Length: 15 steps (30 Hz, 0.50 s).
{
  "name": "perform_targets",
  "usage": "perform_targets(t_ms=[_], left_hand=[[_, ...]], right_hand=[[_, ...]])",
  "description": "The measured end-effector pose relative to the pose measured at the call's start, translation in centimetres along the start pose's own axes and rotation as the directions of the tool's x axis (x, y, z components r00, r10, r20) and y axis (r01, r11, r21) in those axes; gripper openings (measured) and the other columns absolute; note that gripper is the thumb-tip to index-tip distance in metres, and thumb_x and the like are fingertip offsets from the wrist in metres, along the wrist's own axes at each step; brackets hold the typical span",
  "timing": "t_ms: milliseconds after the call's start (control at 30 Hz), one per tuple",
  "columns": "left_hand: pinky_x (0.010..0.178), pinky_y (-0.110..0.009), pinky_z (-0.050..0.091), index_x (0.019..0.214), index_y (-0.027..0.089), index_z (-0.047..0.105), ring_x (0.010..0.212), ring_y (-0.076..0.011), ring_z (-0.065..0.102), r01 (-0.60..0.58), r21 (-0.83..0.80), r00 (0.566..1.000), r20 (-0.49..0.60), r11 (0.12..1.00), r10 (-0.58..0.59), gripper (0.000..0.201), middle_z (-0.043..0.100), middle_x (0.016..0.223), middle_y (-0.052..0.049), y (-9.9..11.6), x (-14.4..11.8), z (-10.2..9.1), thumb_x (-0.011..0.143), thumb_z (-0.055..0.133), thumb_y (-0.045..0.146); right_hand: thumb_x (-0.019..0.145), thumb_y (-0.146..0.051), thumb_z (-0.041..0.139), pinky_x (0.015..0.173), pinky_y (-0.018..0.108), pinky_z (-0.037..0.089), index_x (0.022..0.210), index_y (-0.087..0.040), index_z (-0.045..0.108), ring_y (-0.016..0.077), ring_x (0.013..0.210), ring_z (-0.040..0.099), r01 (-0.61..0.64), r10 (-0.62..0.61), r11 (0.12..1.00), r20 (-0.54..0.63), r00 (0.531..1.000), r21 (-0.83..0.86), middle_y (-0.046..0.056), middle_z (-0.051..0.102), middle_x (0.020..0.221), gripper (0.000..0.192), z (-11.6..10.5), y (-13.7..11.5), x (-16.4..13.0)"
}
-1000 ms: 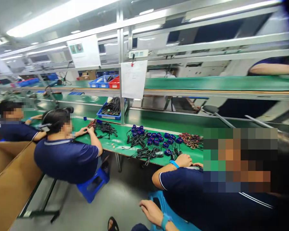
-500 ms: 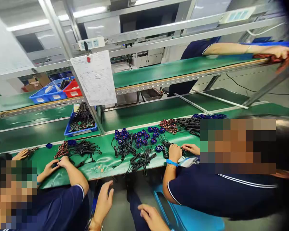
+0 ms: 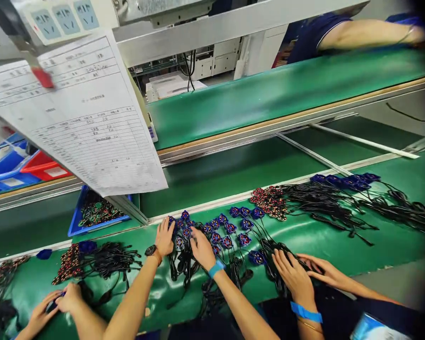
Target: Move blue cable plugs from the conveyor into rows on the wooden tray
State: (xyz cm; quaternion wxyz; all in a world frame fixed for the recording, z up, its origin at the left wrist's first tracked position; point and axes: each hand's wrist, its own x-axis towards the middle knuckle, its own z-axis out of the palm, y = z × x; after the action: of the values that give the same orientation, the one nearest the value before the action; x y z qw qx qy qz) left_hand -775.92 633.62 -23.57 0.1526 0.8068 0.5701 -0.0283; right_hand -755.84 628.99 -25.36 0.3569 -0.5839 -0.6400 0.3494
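Observation:
My left hand [image 3: 165, 236], with a dark watch on the wrist, lies with fingers spread on a cluster of small round blue parts [image 3: 230, 231] with black cables [image 3: 184, 271] on the green bench mat [image 3: 322, 236]. My right hand [image 3: 202, 248], wearing a blue wristband, rests just right of it on the same cluster, fingers curled over the cables; whether it grips any is unclear. A bunch of red parts [image 3: 269, 200] lies farther right.
A co-worker's two hands [image 3: 295, 274] work the cables at my right; another co-worker's hands [image 3: 62, 300] are at my left. A hanging paper sheet [image 3: 85, 127] blocks the upper left. A blue bin [image 3: 95, 215] sits on the conveyor [image 3: 233, 170]. An arm [image 3: 368, 33] reaches over the upper shelf.
The view has swung down and closer to the bench. Both my hands have come up from my lap and reached forward onto the blue parts and cables.

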Motion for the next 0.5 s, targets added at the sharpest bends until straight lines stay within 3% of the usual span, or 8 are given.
perform_targets(t_ms=[100, 167, 233, 333, 500], left_hand=[[0.122, -0.062, 0.012, 0.153, 0.017, 0.030, 0.153, -0.0398, 0.008, -0.170, 0.019, 0.977, 0.134, 0.985, 0.166, 0.104, 0.011, 0.165, -0.021, -2.2, 3.4, 0.5, 0.054, 0.061, 0.007], [0.121, -0.064, 0.008, 0.147, 0.018, 0.038, 0.153, -0.0409, 0.008, -0.261, 0.022, 0.956, 0.143, 0.965, 0.256, 0.094, 0.015, 0.164, -0.021, -3.6, 4.6, 1.5, 0.057, 0.067, 0.016], [0.121, -0.066, 0.007, 0.139, 0.017, 0.046, 0.152, -0.0417, 0.012, -0.313, 0.024, 0.947, 0.078, 0.949, 0.311, 0.077, 0.025, 0.160, -0.022, -4.9, 5.2, 2.7, 0.066, 0.069, 0.028], [0.120, -0.062, 0.018, 0.136, 0.015, 0.046, 0.145, -0.0397, 0.027, -0.330, 0.012, 0.944, -0.024, 0.944, 0.330, 0.071, 0.039, 0.149, -0.022, -6.3, 5.1, 4.1, 0.075, 0.067, 0.043], [0.105, -0.059, 0.039, 0.127, 0.012, 0.051, 0.129, -0.0393, 0.044, -0.247, 0.024, 0.965, -0.085, 0.969, 0.248, 0.058, 0.045, 0.138, -0.024, -7.8, 3.0, 5.2, 0.081, 0.060, 0.046]], right_hand=[[0.087, -0.014, 0.040, 0.115, 0.046, 0.036, 0.148, -0.008, 0.038, 0.0278, 0.135, 0.041, 0.047, -0.039, 0.969, 0.037, 0.999, -0.241, 0.020, 0.048, 0.142, 0.062, 0.9, 0.5, 6.0], [0.078, -0.014, 0.051, 0.119, 0.054, 0.024, 0.152, -0.008, 0.032, 0.0347, 0.146, 0.024, 0.073, -0.001, 0.921, 0.184, 0.983, -0.384, 0.022, 0.034, 0.155, 0.077, 1.8, 1.0, 9.0], [0.071, -0.018, 0.061, 0.119, 0.065, 0.012, 0.155, -0.010, 0.027, 0.0425, 0.149, 0.012, 0.126, 0.058, 0.875, 0.359, 0.932, -0.468, 0.023, 0.020, 0.161, 0.091, 2.6, 1.5, 11.1], [0.072, -0.033, 0.070, 0.115, 0.068, 0.014, 0.155, -0.012, 0.028, 0.0472, 0.146, 0.017, 0.255, 0.038, 0.827, 0.501, 0.864, -0.502, 0.026, 0.021, 0.159, 0.095, 3.6, 2.1, 12.8], [0.079, -0.038, 0.069, 0.104, 0.054, 0.040, 0.145, -0.016, 0.043, 0.0385, 0.132, 0.040, 0.379, -0.082, 0.788, 0.527, 0.846, -0.485, 0.022, 0.045, 0.141, 0.074, 5.2, 1.7, 14.0]])
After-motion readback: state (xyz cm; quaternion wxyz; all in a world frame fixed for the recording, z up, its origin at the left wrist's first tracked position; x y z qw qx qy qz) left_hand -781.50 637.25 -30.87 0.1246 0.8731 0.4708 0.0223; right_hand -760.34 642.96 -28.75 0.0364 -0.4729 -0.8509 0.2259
